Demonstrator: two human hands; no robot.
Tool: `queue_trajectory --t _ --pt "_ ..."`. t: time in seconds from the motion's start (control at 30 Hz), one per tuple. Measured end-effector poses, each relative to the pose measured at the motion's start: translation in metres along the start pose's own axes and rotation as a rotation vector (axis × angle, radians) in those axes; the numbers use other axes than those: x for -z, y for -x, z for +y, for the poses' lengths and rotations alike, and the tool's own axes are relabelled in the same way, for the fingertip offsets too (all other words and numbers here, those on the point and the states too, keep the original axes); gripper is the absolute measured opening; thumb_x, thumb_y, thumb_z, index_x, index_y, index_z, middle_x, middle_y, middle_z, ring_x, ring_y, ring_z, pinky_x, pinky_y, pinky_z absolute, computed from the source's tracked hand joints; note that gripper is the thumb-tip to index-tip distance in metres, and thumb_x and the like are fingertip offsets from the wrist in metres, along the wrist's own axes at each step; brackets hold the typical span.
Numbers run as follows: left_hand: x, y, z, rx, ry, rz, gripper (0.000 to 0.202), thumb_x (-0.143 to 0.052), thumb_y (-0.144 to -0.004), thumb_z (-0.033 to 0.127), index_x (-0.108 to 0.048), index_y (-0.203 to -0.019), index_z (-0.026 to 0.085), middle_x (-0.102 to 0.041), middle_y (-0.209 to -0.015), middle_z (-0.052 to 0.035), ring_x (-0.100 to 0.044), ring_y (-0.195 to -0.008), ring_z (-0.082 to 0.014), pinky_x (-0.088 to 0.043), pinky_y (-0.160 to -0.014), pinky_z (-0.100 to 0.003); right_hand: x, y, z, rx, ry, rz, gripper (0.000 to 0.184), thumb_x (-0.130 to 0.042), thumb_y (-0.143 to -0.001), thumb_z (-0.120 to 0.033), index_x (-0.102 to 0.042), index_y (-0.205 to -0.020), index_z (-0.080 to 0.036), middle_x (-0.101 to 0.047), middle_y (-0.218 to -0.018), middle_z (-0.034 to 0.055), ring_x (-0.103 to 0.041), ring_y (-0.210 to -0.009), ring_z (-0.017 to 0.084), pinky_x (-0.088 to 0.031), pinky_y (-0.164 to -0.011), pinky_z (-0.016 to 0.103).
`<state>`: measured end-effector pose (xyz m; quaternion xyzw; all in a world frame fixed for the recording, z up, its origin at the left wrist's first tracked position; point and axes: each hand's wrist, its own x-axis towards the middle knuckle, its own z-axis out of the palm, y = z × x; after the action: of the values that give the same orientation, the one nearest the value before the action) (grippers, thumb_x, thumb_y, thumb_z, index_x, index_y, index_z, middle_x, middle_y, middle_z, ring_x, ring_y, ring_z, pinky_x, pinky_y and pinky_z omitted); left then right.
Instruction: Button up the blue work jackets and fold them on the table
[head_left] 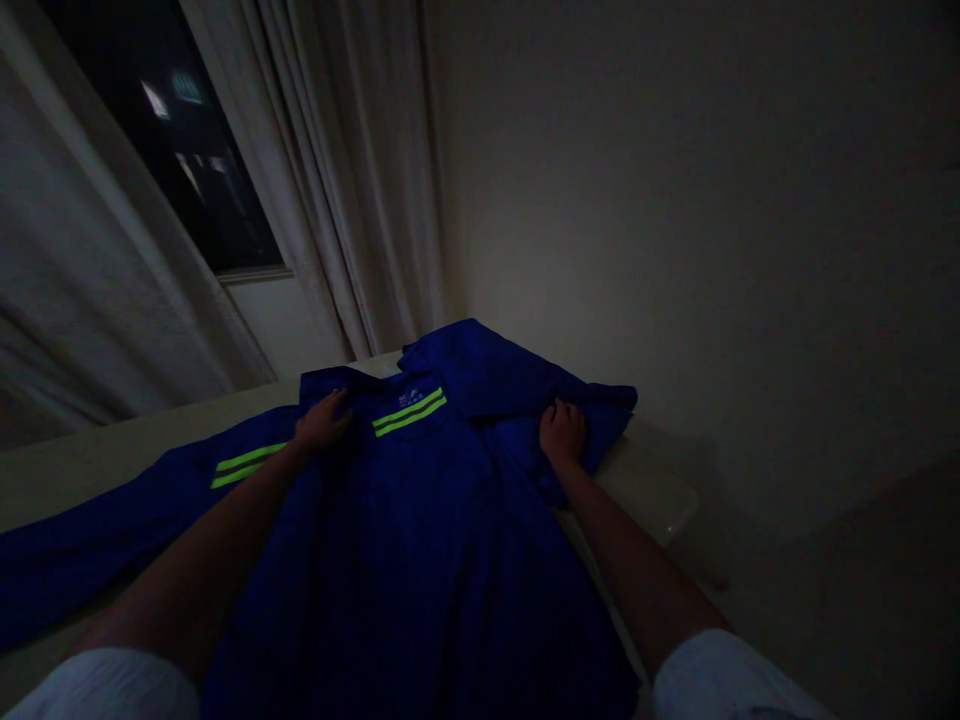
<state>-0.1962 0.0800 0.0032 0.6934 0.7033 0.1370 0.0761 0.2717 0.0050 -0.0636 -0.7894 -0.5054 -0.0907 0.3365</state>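
A blue work jacket (420, 540) with bright yellow-green stripes on its chest and one sleeve lies spread out in front of me. Small pale lettering shows above the chest stripes. At the jacket's upper left part, my left hand (324, 422) is closed on the cloth, with its fingertips partly lost in the dark. On the other side, my right hand (562, 433) has its fingers curled into the folded sleeve (517, 375), which lies bent over toward the far right. The striped sleeve (150, 490) stretches out to the left, partly behind my left forearm.
Under the jacket is a pale table (652, 475), its rounded corner showing at the right. Behind it hang long light curtains (360, 170) beside a dark window (202, 150). A plain wall (675, 220) rises close behind on the right. The room is dim.
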Motion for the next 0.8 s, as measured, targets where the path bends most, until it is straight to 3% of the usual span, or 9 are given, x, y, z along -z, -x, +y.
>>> queue_trajectory --t 0.1,0.2,0.27,0.37,0.47,0.57,0.67,0.73,0.8 --pt "-0.004 0.007 0.013 -0.003 -0.007 -0.005 0.061 -0.044 -0.097 0.028 -0.047 -0.152 0.000 -0.051 -0.155 -0.0276 -0.051 -0.145 -0.0368 -0.042 -0.118 -0.049 -0.003 -0.001 0.002 0.003 0.002 0.022 0.046 -0.040 -0.103 -0.027 -0.068 -0.132 -0.004 -0.066 -0.127 0.0268 -0.058 -0.118 0.035 -0.039 -0.104 0.046" --pt "-0.009 0.060 0.024 -0.082 0.003 -0.034 0.060 -0.042 -0.100 0.029 -0.046 -0.153 0.003 -0.054 -0.155 -0.0231 -0.051 -0.145 -0.0316 -0.039 -0.121 -0.043 -0.004 -0.002 0.002 0.002 -0.026 0.030 0.044 -0.041 -0.102 -0.027 -0.068 -0.129 -0.005 -0.065 -0.126 0.0267 -0.058 -0.117 0.035 -0.040 -0.104 0.046" --pt "-0.012 0.125 0.026 -0.202 0.006 -0.088 0.061 -0.044 -0.102 0.037 -0.046 -0.155 0.008 -0.052 -0.158 -0.0183 -0.049 -0.147 -0.0295 -0.037 -0.124 -0.041 -0.002 -0.001 0.000 -0.016 -0.071 0.042 0.044 -0.043 -0.101 -0.027 -0.065 -0.131 -0.004 -0.063 -0.128 0.0269 -0.056 -0.120 0.035 -0.039 -0.107 0.047" --pt "-0.014 0.248 0.020 -0.408 -0.038 -0.134 0.065 -0.041 -0.105 0.052 -0.043 -0.160 0.016 -0.045 -0.164 -0.0146 -0.044 -0.151 -0.0311 -0.036 -0.124 -0.049 0.006 0.002 -0.003 -0.061 -0.164 0.109 0.046 -0.052 -0.096 -0.026 -0.058 -0.136 -0.005 -0.056 -0.135 0.0268 -0.051 -0.127 0.035 -0.038 -0.112 0.048" --pt "-0.013 0.361 0.001 -0.437 -0.132 -0.046 0.067 -0.042 -0.105 0.058 -0.037 -0.163 0.026 -0.042 -0.167 -0.0095 -0.044 -0.151 -0.0315 -0.039 -0.121 -0.054 0.018 0.004 -0.006 -0.072 -0.246 0.167 0.049 -0.056 -0.094 -0.025 -0.053 -0.139 -0.009 -0.049 -0.137 0.0252 -0.048 -0.130 0.034 -0.037 -0.113 0.050" --pt "-0.010 0.432 -0.026 -0.402 -0.216 0.106 0.072 -0.045 -0.103 0.061 -0.035 -0.165 0.025 -0.044 -0.166 -0.0102 -0.049 -0.147 -0.0337 -0.043 -0.116 -0.054 0.038 0.005 -0.018 -0.027 -0.274 0.184 0.045 -0.056 -0.094 -0.024 -0.056 -0.137 -0.011 -0.050 -0.135 0.0225 -0.048 -0.131 0.033 -0.038 -0.113 0.051" --pt "-0.002 0.471 -0.058 -0.411 -0.257 0.211 0.073 -0.046 -0.102 0.064 -0.038 -0.163 0.025 -0.052 -0.160 -0.0110 -0.060 -0.135 -0.0337 -0.044 -0.115 -0.053 0.070 0.026 -0.049 0.166 -0.376 0.073 0.032 -0.052 -0.099 -0.026 -0.065 -0.124 -0.011 -0.060 -0.122 0.0189 -0.056 -0.120 0.030 -0.043 -0.109 0.048" --pt "0.004 0.489 -0.079 -0.438 -0.266 0.257 0.071 -0.049 -0.100 0.066 -0.045 -0.159 0.027 -0.059 -0.153 -0.0100 -0.065 -0.128 -0.0326 -0.043 -0.115 -0.051 0.096 0.062 -0.077 0.445 -0.519 -0.155 0.030 -0.051 -0.103 -0.032 -0.068 -0.120 -0.014 -0.066 -0.115 0.0148 -0.063 -0.108 0.026 -0.049 -0.103 0.043" --pt "0.008 0.504 -0.096 -0.474 -0.269 0.273 0.070 -0.054 -0.098 0.067 -0.048 -0.156 0.030 -0.065 -0.147 -0.0081 -0.068 -0.124 -0.0308 -0.042 -0.116 -0.048 0.124 0.115 -0.102 0.838 -0.638 -0.488 0.034 -0.056 -0.104 -0.042 -0.068 -0.127 -0.020 -0.069 -0.122 0.0112 -0.066 -0.111 0.024 -0.051 -0.103 0.040"
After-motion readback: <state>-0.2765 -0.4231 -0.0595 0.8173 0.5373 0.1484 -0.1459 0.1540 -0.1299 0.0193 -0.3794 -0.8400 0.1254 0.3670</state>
